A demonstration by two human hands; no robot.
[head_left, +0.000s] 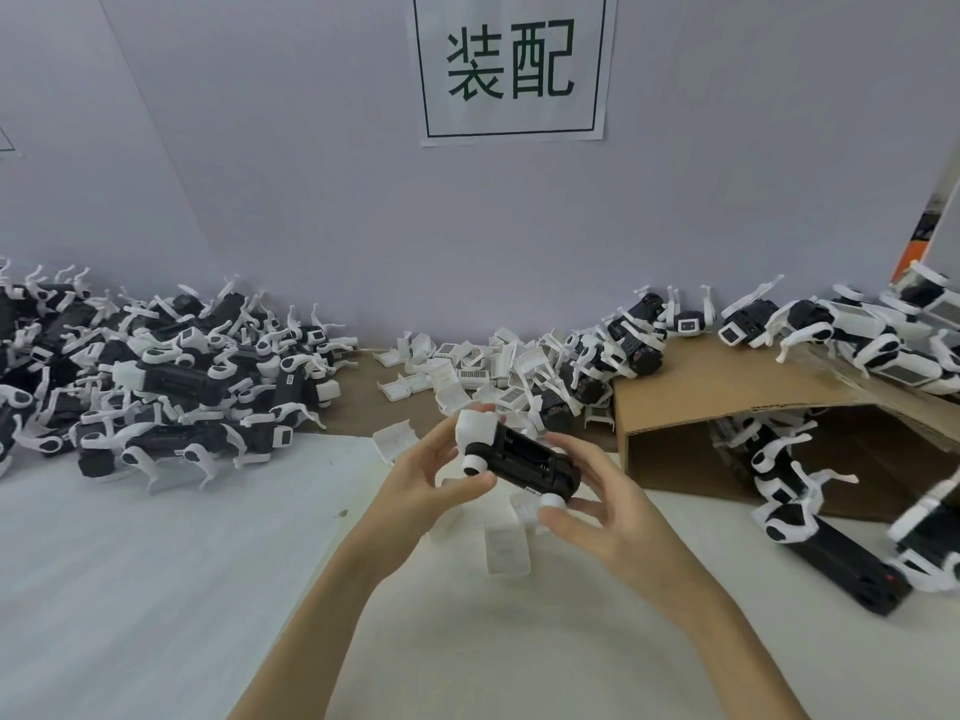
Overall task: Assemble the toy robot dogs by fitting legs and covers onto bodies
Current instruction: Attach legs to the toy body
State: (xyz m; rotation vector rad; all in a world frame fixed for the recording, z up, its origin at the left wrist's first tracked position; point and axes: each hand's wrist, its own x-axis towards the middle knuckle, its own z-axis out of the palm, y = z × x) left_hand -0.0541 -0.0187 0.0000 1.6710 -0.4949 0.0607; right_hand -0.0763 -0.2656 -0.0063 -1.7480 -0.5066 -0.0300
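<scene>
A black toy dog body (524,462) with a white head block and white round leg joints is held above the white table between both hands. My left hand (426,475) grips its head end, thumb near the front white joint. My right hand (587,511) holds the tail end, fingers curled round the rear white joint. Below the body, white leg parts and a white cover (506,550) lie on the table, partly hidden by my hands.
A large heap of black-and-white dogs (171,376) fills the left back. Loose white covers (467,371) lie at the back middle. A cardboard box (727,407) on its side stands right, with more dogs (841,330) on and around it.
</scene>
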